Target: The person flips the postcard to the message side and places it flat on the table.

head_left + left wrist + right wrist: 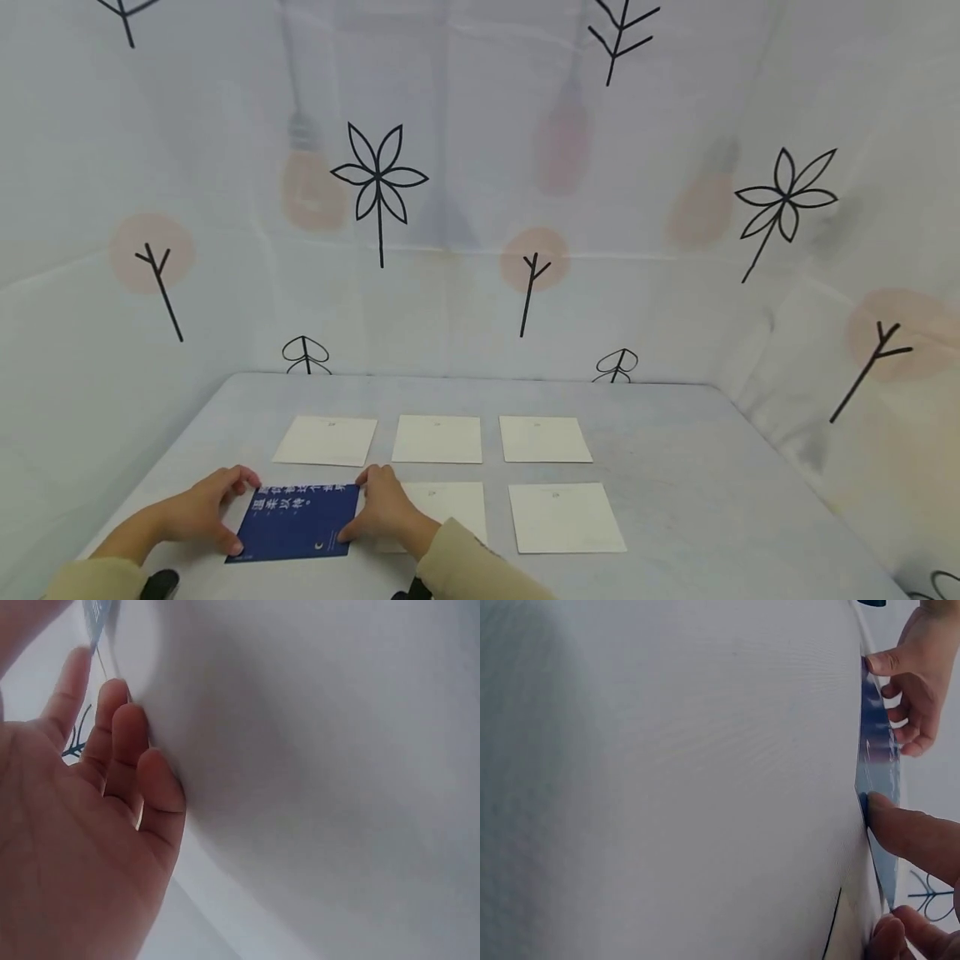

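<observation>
A dark blue card (300,529) with white lettering and a small yellow moon lies at the front left of the table. My left hand (197,510) holds its left side, thumb at the near corner and fingertips at the far one. On the opposite side my right hand (390,512) grips the edge, its thumb over the near part and index finger at the far corner. The left wrist view shows the left hand's (82,817) fingertips bent against the white surface. In the right wrist view the card (877,742) appears nearly edge-on between both hands.
Three cream cards lie in a back row: left (326,440), middle (437,439) and right (545,439). Another cream card (450,504) is partly covered by the right hand, and one more (567,518) lies to its right. A patterned white curtain (465,317) hangs behind the table (712,500).
</observation>
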The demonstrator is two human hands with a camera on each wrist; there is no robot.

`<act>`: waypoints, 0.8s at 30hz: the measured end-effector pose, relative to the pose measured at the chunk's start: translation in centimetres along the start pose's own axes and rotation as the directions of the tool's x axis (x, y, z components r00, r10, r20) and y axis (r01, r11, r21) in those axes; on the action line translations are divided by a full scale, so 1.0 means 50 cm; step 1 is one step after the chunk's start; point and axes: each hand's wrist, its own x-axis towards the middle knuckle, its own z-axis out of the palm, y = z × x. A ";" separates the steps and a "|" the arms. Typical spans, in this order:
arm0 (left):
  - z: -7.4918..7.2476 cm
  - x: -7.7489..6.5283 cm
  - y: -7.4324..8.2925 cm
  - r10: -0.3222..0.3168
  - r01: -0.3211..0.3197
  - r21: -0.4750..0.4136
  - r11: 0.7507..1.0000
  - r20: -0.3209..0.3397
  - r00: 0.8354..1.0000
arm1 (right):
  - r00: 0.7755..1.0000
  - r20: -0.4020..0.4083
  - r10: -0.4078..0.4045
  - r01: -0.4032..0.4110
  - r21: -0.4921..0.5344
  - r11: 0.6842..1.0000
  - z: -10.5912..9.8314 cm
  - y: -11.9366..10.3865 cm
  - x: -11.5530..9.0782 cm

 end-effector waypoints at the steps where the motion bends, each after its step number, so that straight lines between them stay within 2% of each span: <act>1: 0.000 0.000 0.001 0.016 -0.016 -0.012 1.000 0.007 1.000 | 1.000 -0.002 -0.004 0.004 0.005 1.000 0.000 0.000 0.000; 6: -0.004 -0.004 0.006 0.081 -0.076 -0.093 0.993 0.048 0.996 | 1.000 -0.014 -0.028 0.028 0.030 0.999 0.000 -0.001 -0.001; 10: -0.005 -0.003 0.010 0.104 -0.088 -0.197 0.976 0.073 0.992 | 0.999 -0.025 -0.035 0.037 0.065 0.997 0.001 -0.001 -0.001; 13: -0.006 -0.003 0.010 0.079 -0.058 -0.257 0.965 0.070 0.994 | 0.999 -0.043 -0.032 0.036 0.105 0.994 0.001 -0.001 -0.002; 17: -0.009 -0.003 0.003 0.070 -0.054 -0.304 0.951 0.043 0.997 | 0.998 -0.066 -0.007 0.021 0.200 0.980 -0.003 -0.001 0.000; 21: -0.019 -0.003 -0.006 0.058 -0.050 -0.326 0.944 0.014 0.998 | 0.996 -0.084 0.031 -0.002 0.328 0.945 -0.009 0.003 0.007; 24: -0.025 -0.003 -0.011 0.018 -0.018 -0.331 0.943 -0.004 1.000 | 0.993 -0.097 0.063 -0.019 0.396 0.918 -0.013 0.008 0.012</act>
